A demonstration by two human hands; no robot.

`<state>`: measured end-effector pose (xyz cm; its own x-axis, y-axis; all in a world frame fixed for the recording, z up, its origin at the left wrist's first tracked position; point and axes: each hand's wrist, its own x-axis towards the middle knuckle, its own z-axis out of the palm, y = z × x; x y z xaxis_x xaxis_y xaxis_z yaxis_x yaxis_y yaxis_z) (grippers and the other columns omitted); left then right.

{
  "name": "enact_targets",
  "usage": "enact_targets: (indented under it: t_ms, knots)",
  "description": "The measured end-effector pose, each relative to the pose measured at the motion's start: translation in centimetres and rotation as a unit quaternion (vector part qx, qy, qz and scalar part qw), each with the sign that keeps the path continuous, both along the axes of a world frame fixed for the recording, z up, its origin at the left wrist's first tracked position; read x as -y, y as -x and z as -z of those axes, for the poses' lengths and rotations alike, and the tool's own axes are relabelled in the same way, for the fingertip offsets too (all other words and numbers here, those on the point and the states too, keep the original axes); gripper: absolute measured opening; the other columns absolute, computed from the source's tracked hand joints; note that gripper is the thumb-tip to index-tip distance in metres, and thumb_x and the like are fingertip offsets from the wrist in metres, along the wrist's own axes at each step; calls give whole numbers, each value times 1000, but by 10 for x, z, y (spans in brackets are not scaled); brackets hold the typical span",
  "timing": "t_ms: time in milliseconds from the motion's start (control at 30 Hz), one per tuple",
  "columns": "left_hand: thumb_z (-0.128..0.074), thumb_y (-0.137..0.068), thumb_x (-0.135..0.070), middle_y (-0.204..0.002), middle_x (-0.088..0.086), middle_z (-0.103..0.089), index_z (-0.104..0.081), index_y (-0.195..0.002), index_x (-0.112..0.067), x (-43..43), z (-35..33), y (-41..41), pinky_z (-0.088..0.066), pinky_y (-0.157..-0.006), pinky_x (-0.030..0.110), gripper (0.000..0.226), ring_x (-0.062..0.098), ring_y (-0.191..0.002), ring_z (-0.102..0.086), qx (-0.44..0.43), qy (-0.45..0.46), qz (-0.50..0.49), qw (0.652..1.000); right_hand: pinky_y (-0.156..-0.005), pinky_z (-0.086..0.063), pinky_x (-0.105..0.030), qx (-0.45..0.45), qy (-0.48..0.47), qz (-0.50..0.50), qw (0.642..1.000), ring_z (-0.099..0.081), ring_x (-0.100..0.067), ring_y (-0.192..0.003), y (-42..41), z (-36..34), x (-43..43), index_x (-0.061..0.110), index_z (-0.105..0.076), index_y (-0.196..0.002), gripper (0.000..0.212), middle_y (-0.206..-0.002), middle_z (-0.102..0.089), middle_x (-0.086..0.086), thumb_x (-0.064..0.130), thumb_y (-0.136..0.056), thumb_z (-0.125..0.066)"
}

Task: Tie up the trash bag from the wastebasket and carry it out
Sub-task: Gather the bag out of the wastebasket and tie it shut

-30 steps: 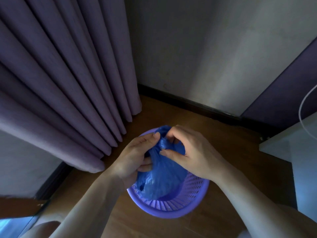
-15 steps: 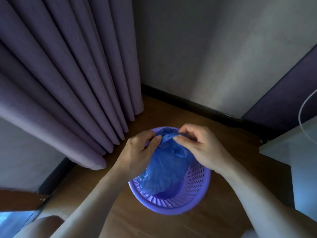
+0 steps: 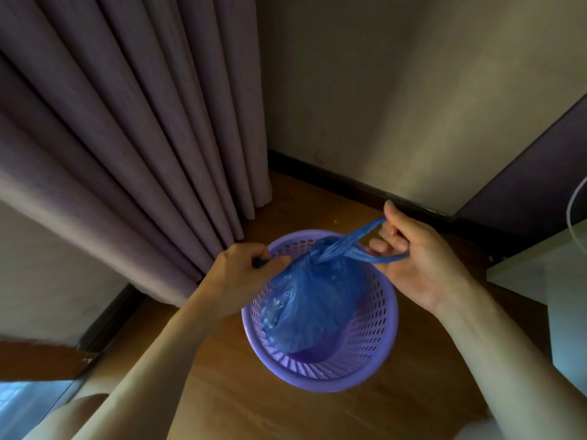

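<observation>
A blue plastic trash bag sits inside a purple perforated wastebasket on the wooden floor. The bag's neck is gathered into a knot at its top. My left hand grips one twisted end of the bag at the basket's left rim. My right hand holds the other end, a stretched blue loop, out past the basket's upper right rim. The two ends are drawn taut away from each other across the knot.
Purple curtains hang close on the left, reaching the floor beside the basket. A wall with dark baseboard runs behind. White furniture stands at the right. Bare wooden floor lies in front of the basket.
My hands were close together over the bag's top; they have pulled apart, the right one up and to the right, stretching the bag's ends and tightening the knot.
</observation>
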<state>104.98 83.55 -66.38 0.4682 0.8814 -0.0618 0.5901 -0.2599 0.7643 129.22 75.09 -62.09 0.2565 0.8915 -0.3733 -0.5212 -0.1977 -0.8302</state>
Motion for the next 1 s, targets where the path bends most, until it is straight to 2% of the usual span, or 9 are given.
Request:
enact_targets:
  t_ms: [67, 133, 200, 333, 433, 533, 700, 900, 1000]
  knots:
    - [-75, -81, -46, -56, 6, -35, -48, -62, -2, -4, -3, 4, -31, -55, 28, 54, 13, -53, -34, 85, 128, -46, 987, -68, -48, -22, -119, -10, 61, 991, -38, -6, -43, -4, 1, -2, 21, -43, -55, 46, -42, -29, 7, 36, -96, -57]
    - [-77, -75, -45, -54, 8, -32, -48, -67, 2, -3, -9, 4, -32, -60, 34, 55, 17, -53, -34, 238, 275, -100, 926, -50, -41, -16, -187, -34, 94, 977, -33, -7, -35, -7, 1, -1, 21, -48, -58, 43, -39, -29, 8, 37, -98, -54]
    - [-66, -83, -32, -47, -2, -31, -45, -66, -14, -3, -17, 0, -35, -65, 30, 32, 12, -50, -33, 390, 387, -156, 821, -41, -30, -15, -204, -53, 106, 972, -28, -7, -34, -9, 3, -1, 21, -49, -60, 41, -41, -28, 8, 37, -98, -52]
    - [-49, -94, -22, -42, -6, -26, -32, -54, -23, -7, -11, -1, -44, -80, 28, 43, 12, -48, -42, 572, 470, -240, 628, -36, -14, -20, -193, -15, 121, 974, -19, -8, -34, -6, 18, 0, 20, -46, -59, 40, -45, -23, 9, 33, -97, -50]
    - [-46, -91, -15, -40, -4, -20, -27, -50, -21, -6, 8, 14, -38, -42, 20, 46, 11, -42, -14, 576, 512, -288, 568, -33, -13, -21, -172, 53, 158, 971, -17, -7, -31, -14, 33, 7, 21, -40, -55, 44, -42, -20, 8, 26, -97, -47]
    - [-42, -92, -12, -37, -3, -18, -25, -43, -20, -11, 22, 43, -18, -36, 23, 52, 12, -33, -15, 520, 503, -370, 583, -33, -12, -21, -132, 146, 224, 954, -16, -9, -30, -37, 44, 23, 21, -32, -55, 43, -40, -18, 8, 20, -97, -45]
    - [-40, -95, -14, -36, -5, -18, -25, -44, -22, -10, 31, 55, -18, -36, 22, 54, 11, -31, -17, 474, 463, -427, 615, -32, -18, -21, -102, 169, 263, 944, -17, -10, -33, -56, 53, 35, 22, -30, -59, 41, -43, -20, 7, 21, -97, -45]
    - [-46, -97, -17, -42, -9, -22, -39, -54, -22, -6, 18, 29, -14, -41, 24, 43, 8, -36, -17, 460, 335, -320, 757, -30, -12, -18, -62, 56, 255, 963, -18, -4, -30, -17, 32, 16, 21, -42, -65, 36, -40, -23, 8, 28, -100, -47]
    - [-47, -99, -15, -44, -8, -24, -51, -63, -14, 3, 9, 11, -12, -44, 26, 37, 8, -39, -18, 427, 276, -247, 825, -33, -13, -17, 25, -4, 204, 979, -21, -4, -33, 21, 26, 12, 16, -53, -71, 31, -42, -28, 10, 21, -101, -47]
